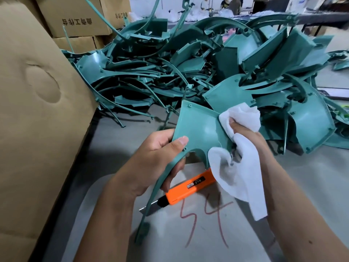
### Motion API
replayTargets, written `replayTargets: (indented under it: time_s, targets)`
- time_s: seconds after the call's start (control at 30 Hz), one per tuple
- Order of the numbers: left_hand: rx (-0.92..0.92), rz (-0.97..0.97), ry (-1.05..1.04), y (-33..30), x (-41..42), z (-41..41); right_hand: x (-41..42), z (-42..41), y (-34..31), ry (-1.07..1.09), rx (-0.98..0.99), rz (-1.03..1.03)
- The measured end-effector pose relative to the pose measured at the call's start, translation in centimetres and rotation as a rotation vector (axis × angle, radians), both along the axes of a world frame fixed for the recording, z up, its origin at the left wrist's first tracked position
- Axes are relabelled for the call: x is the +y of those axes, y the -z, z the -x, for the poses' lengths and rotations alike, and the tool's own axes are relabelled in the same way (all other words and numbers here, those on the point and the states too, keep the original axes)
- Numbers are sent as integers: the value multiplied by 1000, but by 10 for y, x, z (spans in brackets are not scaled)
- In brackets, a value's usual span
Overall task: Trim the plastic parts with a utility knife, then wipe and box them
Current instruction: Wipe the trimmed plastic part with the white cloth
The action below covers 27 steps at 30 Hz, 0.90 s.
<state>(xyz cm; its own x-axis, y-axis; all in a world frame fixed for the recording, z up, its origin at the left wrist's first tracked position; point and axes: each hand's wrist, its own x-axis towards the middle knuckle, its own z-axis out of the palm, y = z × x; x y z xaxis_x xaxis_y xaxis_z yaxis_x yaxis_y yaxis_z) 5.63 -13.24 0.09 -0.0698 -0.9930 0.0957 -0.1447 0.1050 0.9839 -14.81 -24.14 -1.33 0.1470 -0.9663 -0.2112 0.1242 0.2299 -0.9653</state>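
Held part (196, 127): teal plastic panel with a long curved arm, being held above the table.
Cloth (239, 167): white, crumpled, pressing against the panel's right edge.
Utility knife (188, 188): orange, blade extended, lying on the table beneath the part.
Part pile (207, 59): tangled teal pieces lying behind.

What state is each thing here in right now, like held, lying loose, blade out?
Left hand: grips the green part.
Green part: held up, being wiped.
Right hand: holds the white cloth.
White cloth: bunched, pressed on the part.
Utility knife: lying on the table, blade out.
Pile of green parts: heaped loose.
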Motion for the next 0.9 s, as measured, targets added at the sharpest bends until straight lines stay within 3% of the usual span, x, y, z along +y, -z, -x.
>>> replayTargets:
  time_s: [0.07,0.2,0.33,0.43,0.5,0.57,0.67,0.73,0.9]
  targets:
    - [1,-20,1,2,1,-6,0,2,-2,13,-47,26]
    - [-26,31,-135,5,2,-18,-4,3,-1,27,37,162]
    - [-333,165,-656,17,-10,-14,-3,-10,10,244,68,258]
    - [-490,479,-1122,24,-13,5,-6,-18,14,423,-46,245]
    - [-591,778,-1206,26,-12,14,-8,-19,14,533,-138,162]
    - [-481,888,-1110,27,-14,25,-9,-19,13,637,-208,67]
    - [-88,563,-812,29,-17,52,-4,-18,14,684,-207,37]
    - [-1,370,-626,32,-17,70,5,-21,11,603,-179,121]
    - [465,257,-720,29,-23,70,16,-31,18,296,48,301]
